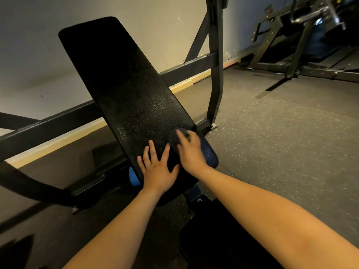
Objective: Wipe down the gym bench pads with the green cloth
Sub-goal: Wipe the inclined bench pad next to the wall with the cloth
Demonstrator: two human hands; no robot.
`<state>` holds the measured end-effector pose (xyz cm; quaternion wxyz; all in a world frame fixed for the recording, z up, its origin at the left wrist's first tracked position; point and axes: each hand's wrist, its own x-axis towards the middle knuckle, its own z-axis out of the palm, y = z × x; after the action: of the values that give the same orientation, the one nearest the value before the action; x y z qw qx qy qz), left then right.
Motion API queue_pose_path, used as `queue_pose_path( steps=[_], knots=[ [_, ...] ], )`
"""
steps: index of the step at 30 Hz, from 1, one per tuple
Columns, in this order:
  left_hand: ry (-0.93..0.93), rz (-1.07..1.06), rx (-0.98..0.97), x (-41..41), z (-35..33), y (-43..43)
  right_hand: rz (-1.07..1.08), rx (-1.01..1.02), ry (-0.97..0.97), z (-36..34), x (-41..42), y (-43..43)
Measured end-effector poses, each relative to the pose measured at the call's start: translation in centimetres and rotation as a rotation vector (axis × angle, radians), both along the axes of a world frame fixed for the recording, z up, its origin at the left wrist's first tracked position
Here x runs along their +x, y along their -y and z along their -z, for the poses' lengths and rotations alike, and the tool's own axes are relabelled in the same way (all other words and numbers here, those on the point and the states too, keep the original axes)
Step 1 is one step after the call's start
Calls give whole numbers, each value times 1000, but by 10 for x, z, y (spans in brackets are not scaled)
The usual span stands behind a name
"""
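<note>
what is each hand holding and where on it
Left hand lies flat on the bench pad, holding nothing. Right hand presses the bunched cloth from on top; blur hides whether its fingers grip it.

You have two hands in view: your left hand [157, 171] and your right hand [191, 152]. There is one cloth [174, 139], which looks dark in this light. The bench has two black pads, the back pad [124, 84] and the seat pad [209, 243]. You see two blue ends, the left blue end [134, 177] and the right blue end [209, 155]. One other machine [303, 45] is visible.
</note>
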<state>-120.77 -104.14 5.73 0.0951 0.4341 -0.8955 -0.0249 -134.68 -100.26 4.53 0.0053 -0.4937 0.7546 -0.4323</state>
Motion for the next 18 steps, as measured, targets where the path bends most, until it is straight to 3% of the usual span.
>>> queue_pose_path(
  steps=[2, 6, 8, 12, 18],
  knots=[
    [3, 17, 7, 3, 1, 2, -110, 67, -103, -2, 4, 8],
    [41, 9, -11, 2, 4, 0, 42, 137, -94, 26, -14, -14],
    [38, -3, -30, 1, 4, -2, 136, 138, 9, 42, -26, -30],
    [28, -24, -69, 2, 8, -8, 269, 206, 488, 48, -46, -49],
    [14, -40, -13, 3, 11, -19, 415, 369, 725, 25, -22, -49]
  ],
)
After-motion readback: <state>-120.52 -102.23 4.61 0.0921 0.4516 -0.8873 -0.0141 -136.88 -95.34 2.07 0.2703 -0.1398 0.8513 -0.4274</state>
